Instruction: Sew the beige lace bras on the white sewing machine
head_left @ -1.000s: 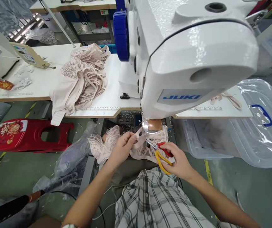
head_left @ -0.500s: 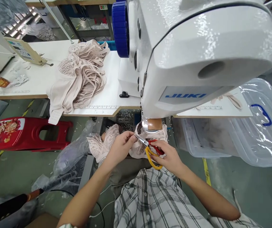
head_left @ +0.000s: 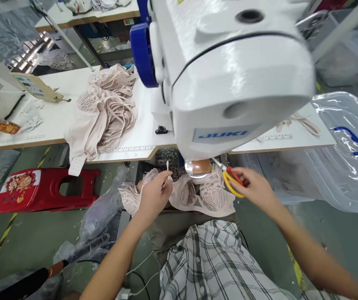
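In the head view, my right hand (head_left: 258, 187) grips a pair of scissors (head_left: 235, 183) with red and yellow handles. Their metal tips reach toward the sewing machine's lower right side. My left hand (head_left: 155, 196) is closed, with a narrow pale strip (head_left: 167, 166) sticking up from between the fingers. A beige lace bra (head_left: 212, 198) lies across my lap below the machine's needle area, between both hands. To the left of my left hand hangs another beige lace piece (head_left: 130, 199), partly covered by that hand.
The white sewing machine (head_left: 229, 91) fills the upper middle. A pile of beige bras (head_left: 104, 110) drapes over the table edge (head_left: 125, 156) at left. Beyond it are a red stool (head_left: 48, 189) and plastic bags (head_left: 100, 208). A clear plastic bin (head_left: 347, 175) stands at right.
My right hand has moved right and slightly up with the scissors, away from my left hand. The left hand now lifts a pale strip. More of the bra shows.
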A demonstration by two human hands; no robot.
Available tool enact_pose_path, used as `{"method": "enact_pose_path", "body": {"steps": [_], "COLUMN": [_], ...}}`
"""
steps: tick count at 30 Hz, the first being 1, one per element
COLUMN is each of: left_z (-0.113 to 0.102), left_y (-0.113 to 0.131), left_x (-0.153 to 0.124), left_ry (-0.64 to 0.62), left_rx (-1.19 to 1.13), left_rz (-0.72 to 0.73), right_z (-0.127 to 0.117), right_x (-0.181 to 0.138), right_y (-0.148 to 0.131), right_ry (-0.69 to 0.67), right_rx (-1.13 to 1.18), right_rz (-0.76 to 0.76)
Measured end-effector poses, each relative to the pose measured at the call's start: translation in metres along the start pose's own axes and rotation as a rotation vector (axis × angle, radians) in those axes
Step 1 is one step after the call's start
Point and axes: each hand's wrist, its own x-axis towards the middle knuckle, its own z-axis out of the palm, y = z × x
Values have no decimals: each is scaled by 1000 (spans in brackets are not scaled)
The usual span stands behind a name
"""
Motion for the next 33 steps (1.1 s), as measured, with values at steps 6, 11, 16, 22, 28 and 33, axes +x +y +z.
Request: {"method": "enact_pose_path", "body": {"steps": [6, 11, 16, 22, 28, 33], "left_z": [-8, -1, 32, 51, 46, 40], "left_y": [13, 8, 19, 69, 86, 68], "left_x": [14, 14, -3, -10, -2, 6], "left_ry": [-324, -206, -50, -57, 13, 230], "left_rx": [-125, 122, 324, 124, -209, 146], "left_rz": [-23, 169, 557, 551, 131, 398], "right_z": [-44, -39, -1, 24, 9, -5], "right_x": [109, 97, 10, -16, 17, 60], "right_y": [32, 17, -33, -67, -83, -82], "right_ry": [115, 249, -424, -239, 56, 86], "right_rx": [-353, -237, 317, 732, 851, 676], "right_rz": [58, -59, -236, -28, 179, 76]}}
